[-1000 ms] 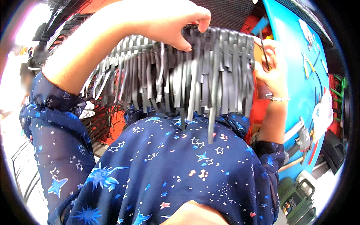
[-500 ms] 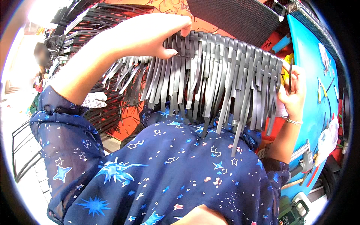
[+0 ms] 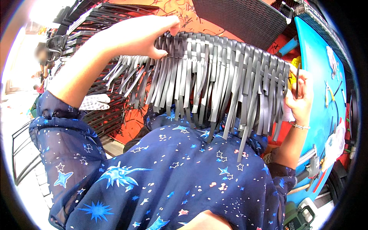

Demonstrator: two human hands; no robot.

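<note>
A woven panel of flat black strips (image 3: 214,50) stretches across in front of my chest. Its upper band is tightly interlaced, and long loose strip ends dangle below it. My left hand (image 3: 157,36) curls over the top of this band left of its middle, fingers behind and thumb in front. At the panel's right end, my right hand (image 3: 300,92) is closed with its fingers bent, and a thin dark strip (image 3: 297,80) stands up between them. The panel's corner meets this hand's fingertips.
A blue board or tabletop (image 3: 318,96) on the right carries yellow-handled pliers (image 3: 327,94), a grey clamp-like tool (image 3: 313,166) and plastic wrap (image 3: 334,147). A dark woven piece (image 3: 241,17) lies on the red surface (image 3: 172,7) ahead. Black slatted frames (image 3: 88,23) are stacked at left.
My left hand has slid a little to the left along the woven band, uncovering more weave. My right hand stays nearly in place at the panel's right end.
</note>
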